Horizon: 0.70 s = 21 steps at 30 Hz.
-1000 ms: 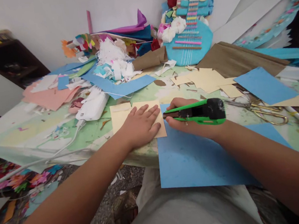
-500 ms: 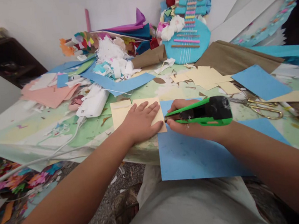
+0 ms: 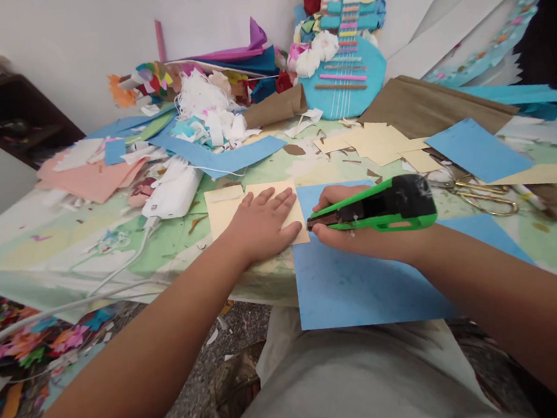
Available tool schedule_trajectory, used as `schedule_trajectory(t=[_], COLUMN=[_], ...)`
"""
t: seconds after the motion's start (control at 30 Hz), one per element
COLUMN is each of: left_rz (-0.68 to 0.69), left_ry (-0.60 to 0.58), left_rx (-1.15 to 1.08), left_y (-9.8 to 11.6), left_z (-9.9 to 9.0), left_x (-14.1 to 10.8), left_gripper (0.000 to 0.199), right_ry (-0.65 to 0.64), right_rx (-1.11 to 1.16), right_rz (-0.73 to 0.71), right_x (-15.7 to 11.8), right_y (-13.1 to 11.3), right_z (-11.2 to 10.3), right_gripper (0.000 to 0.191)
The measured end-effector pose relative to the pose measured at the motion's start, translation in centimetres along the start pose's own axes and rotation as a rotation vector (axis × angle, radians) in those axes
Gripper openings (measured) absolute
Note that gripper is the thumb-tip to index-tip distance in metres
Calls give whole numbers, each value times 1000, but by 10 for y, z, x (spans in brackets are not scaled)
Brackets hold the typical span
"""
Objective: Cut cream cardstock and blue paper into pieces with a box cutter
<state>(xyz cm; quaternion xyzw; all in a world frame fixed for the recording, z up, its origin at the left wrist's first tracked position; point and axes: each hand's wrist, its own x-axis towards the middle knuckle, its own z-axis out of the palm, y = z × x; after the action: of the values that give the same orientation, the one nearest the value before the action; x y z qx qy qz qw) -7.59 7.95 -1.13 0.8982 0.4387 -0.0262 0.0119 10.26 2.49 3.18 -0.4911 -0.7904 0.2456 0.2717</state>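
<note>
The tool (image 3: pixel 376 207) is green and black. The card (image 3: pixel 222 219) is pale yellow; the sheet (image 3: pixel 363 293), blue. The scissors (image 3: pixel 454 185) have gold handles (image 3: pixel 503 213). The tabletop (image 3: pixel 176 241) is mottled green, yellow and white. The guitar (image 3: pixel 366 58) is turquoise with multicoloured bars (image 3: pixel 342 77).

No readable text or labels

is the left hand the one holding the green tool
No, the right hand holds the green tool, while the left hand lies spread on cream paper.
</note>
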Motion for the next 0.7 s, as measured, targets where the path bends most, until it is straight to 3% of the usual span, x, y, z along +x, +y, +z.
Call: schedule_trajectory(t=[0.2, 0.4, 0.57, 0.7], left_rz=[-8, -12, -19, -8], left_ry=[-19, -23, -18, -10], left_rx=[-10, -20, -12, -12], left_y=[0, -1, 0, -1], left_z=[0, 1, 1, 2], left_x=[0, 1, 0, 1], left_gripper=[61, 62, 62, 61], right_ry=[-78, -61, -10, 115], right_rx=[33, 30, 58, 267], right_rz=[7, -33, -16, 39], right_x=[-5, -6, -8, 1], right_y=[-7, -2, 1, 15], right_z=[-3, -2, 1, -4], right_gripper=[11, 14, 10, 17])
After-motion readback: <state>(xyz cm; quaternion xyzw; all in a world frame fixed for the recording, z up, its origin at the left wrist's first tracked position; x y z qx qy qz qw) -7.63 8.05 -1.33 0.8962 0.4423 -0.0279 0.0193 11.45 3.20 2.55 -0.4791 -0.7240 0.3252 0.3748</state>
